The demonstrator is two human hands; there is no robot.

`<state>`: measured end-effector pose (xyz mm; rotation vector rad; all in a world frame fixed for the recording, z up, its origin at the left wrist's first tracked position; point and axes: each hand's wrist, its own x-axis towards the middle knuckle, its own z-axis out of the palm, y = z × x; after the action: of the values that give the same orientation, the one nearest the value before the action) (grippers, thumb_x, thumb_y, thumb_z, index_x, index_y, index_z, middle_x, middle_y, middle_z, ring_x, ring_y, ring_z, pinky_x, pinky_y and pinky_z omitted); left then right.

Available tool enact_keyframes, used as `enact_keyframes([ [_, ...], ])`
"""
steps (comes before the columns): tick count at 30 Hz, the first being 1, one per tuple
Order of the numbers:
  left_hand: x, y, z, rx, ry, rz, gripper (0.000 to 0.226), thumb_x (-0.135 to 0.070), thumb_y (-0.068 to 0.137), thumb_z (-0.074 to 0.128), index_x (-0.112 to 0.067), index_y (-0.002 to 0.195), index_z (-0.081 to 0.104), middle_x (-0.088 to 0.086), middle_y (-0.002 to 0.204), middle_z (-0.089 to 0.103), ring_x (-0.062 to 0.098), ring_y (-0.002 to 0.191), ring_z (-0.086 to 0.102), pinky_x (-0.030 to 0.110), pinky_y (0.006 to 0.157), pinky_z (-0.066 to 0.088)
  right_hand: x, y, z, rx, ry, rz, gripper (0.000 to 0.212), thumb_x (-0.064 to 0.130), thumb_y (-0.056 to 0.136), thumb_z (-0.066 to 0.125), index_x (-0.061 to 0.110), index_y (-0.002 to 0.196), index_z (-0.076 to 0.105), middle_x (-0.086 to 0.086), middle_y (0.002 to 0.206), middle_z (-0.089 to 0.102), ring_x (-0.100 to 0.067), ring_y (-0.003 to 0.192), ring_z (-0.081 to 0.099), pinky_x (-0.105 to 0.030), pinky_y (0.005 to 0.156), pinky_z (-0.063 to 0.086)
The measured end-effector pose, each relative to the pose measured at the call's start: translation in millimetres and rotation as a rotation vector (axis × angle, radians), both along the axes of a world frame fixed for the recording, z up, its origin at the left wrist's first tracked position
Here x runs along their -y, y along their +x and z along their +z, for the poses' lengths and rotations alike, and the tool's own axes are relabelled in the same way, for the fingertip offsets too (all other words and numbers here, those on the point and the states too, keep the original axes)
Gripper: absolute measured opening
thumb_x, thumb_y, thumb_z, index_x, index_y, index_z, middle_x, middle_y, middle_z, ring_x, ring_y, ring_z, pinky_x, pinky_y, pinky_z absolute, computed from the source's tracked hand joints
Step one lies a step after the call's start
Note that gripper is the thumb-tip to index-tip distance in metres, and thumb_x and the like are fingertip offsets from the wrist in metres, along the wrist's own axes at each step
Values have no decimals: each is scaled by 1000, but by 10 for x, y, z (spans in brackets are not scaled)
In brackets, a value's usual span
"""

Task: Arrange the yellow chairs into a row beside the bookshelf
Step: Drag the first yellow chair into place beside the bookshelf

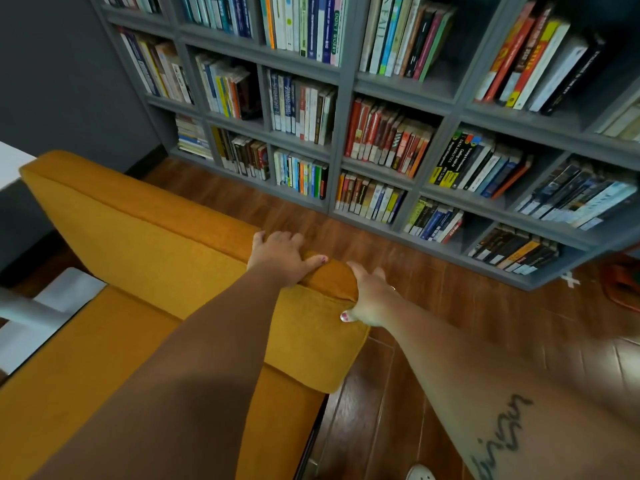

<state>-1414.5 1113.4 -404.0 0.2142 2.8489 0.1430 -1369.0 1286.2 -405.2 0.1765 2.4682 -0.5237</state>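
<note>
A yellow upholstered chair (145, 244) fills the lower left of the head view, its padded back running from upper left toward the centre. My left hand (280, 258) lies over the top edge of the chair back, fingers curled around it. My right hand (370, 299) clasps the same back at its right end corner, thumb on the near side. The grey bookshelf (346, 81), packed with books, stands a short way beyond the chair across a strip of floor. Only this one yellow chair is in sight.
Wooden floor (433, 282) lies between chair and shelf and to the right. A grey wall (62, 81) meets the shelf at the left. A white table edge (14, 161) and a grey bar (31, 310) sit at the far left. A red-orange object (623, 285) rests at the right edge.
</note>
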Motion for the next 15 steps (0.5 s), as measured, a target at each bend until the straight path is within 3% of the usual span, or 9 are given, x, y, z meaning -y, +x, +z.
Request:
enact_keyframes([
  [5,201,286,14,59,76,39,69,-65,94,23,-32,153,10,-7,162,4,15,149,-4,52,117,-2,21,234,21,-118,7,31,97,27,86,70,47,149,-1,-8,157,6,-36,137,33,-45,101,43],
  [7,238,418,72,121,79,75,69,-62,96,26,-32,154,2,-8,162,-8,16,148,-10,54,117,-1,18,358,32,-138,24,52,95,31,89,64,48,148,-8,-4,160,-8,-34,138,33,-40,98,46],
  [10,325,627,217,215,83,115,70,-58,97,30,-32,154,-2,-8,161,-15,18,149,-10,57,116,2,-3,480,91,-124,35,71,90,38,93,58,47,146,-14,-4,159,-18,-31,133,42,-32,81,53],
  [15,551,1052,398,353,73,175,72,-58,97,34,-30,154,0,-6,162,-7,23,149,3,59,116,9,-103,607,281,-23,54,82,79,50,94,49,36,152,-3,-8,161,5,-33,144,22,-47,111,32],
])
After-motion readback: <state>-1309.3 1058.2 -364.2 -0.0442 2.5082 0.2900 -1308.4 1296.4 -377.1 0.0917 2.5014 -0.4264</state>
